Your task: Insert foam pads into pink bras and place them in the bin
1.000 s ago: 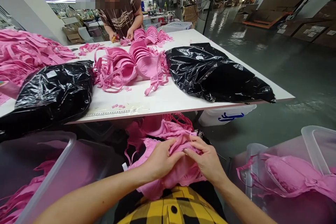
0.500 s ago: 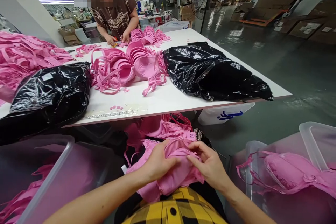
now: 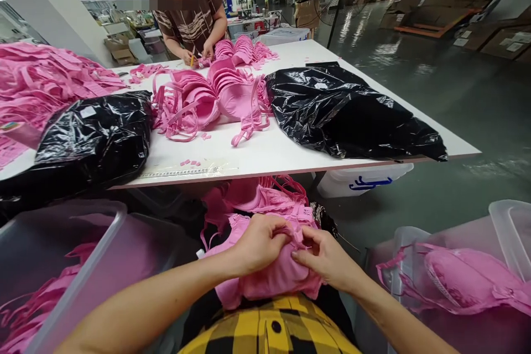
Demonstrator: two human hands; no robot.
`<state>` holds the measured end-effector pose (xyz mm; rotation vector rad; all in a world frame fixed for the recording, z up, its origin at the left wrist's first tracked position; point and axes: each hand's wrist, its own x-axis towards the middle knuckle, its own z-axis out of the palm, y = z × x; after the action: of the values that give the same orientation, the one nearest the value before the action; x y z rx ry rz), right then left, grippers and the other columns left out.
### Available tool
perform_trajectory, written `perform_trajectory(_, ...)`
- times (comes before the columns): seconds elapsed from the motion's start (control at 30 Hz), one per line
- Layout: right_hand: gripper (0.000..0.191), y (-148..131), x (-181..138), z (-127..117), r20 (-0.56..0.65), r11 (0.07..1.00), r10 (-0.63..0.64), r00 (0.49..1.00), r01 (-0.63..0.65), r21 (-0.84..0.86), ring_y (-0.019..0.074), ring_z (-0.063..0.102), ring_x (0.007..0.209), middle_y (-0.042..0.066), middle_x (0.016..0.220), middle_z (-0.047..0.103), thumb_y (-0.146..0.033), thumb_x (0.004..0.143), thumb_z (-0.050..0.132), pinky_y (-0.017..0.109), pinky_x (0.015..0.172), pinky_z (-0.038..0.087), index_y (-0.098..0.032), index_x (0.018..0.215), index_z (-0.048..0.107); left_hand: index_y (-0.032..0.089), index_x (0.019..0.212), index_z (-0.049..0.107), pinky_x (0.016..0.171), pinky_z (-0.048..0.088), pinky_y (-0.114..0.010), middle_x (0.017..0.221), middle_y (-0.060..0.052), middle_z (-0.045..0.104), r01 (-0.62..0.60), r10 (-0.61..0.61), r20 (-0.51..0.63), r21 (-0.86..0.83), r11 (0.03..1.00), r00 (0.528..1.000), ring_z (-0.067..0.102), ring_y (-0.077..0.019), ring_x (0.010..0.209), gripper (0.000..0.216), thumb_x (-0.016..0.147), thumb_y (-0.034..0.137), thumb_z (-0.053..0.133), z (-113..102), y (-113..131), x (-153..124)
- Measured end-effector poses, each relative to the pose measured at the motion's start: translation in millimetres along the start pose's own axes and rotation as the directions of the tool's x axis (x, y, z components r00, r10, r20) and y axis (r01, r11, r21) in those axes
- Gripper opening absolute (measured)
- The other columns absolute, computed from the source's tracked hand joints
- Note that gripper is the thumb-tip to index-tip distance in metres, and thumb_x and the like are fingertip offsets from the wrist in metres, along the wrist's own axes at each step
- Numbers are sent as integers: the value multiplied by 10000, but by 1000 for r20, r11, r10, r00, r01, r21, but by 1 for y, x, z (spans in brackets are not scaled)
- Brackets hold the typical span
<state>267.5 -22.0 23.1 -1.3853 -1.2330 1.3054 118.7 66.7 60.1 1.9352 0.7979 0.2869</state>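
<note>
On my lap lies a pink bra (image 3: 269, 279), and both of my hands grip it. My left hand (image 3: 259, 243) is closed on the upper edge of the cup. Close beside it, my right hand (image 3: 326, 257) pinches the same fabric with curled fingers. More pink bras (image 3: 261, 196) are heaped just beyond my hands, under the edge of the white table (image 3: 265, 155).
The table holds two black plastic bags (image 3: 348, 113) (image 3: 89, 141), a stack of pink bras (image 3: 209, 99) and loose pink straps (image 3: 45, 80). A person in a striped shirt (image 3: 191, 16) works at the far end. Clear plastic bins (image 3: 62, 265) (image 3: 460, 282) with pink pieces flank my lap.
My hands have drawn closer together on the bra, bunching its fabric. The view has shifted slightly.
</note>
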Motion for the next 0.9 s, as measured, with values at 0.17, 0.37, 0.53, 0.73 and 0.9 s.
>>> perform_trajectory(0.17, 210, 2, 2, -17, 80, 993, 16, 997, -25, 117, 174, 519, 729, 6, 751, 566, -349, 722, 647, 267, 655, 429, -161, 762, 562, 142, 813, 645, 628, 411, -224, 778, -8, 637, 96, -86, 176, -44, 994, 981, 552, -152, 716, 158, 702, 253, 652, -13, -17, 1)
perform_trajectory(0.37, 476, 11, 2, -22, 209, 988, 34, 977, -65, 142, 280, 555, 1054, 99, 1103, 642, -455, 750, 682, 404, 931, 431, -164, 1119, 615, 136, 579, 551, 509, 269, -210, 560, 45, 427, 90, -84, 163, -35, 995, 983, 383, -90, 550, 150, 690, 214, 617, -9, -31, -6)
perform_trajectory(0.53, 607, 5, 4, -16, 248, 984, 38, 968, -79, 160, 288, 566, 1071, 102, 1178, 624, -428, 713, 731, 427, 963, 419, -165, 1232, 560, 140, 545, 530, 536, 301, -218, 561, 25, 434, 91, -84, 48, -190, 977, 995, 395, -104, 571, 184, 717, 188, 578, -6, -17, -3)
perform_trajectory(0.73, 502, -11, 9, -17, 331, 965, 46, 942, -128, 231, 272, 575, 1078, 86, 1175, 634, -383, 748, 719, 416, 983, 420, -184, 1194, 603, 162, 510, 376, 495, 209, -223, 523, 69, 310, 116, -90, 219, -108, 987, 972, 279, -75, 524, 343, 661, 217, 679, -14, -19, -5)
perform_trajectory(0.9, 456, -6, 12, -11, 228, 963, 123, 966, -172, 209, 284, 597, 1033, 93, 1100, 671, -382, 705, 750, 449, 982, 417, -168, 1095, 650, 159, 475, 384, 501, 222, -228, 506, 58, 313, -7, 10, 18, -165, 986, 1000, 285, -84, 518, 335, 723, 180, 607, -3, -8, -8)
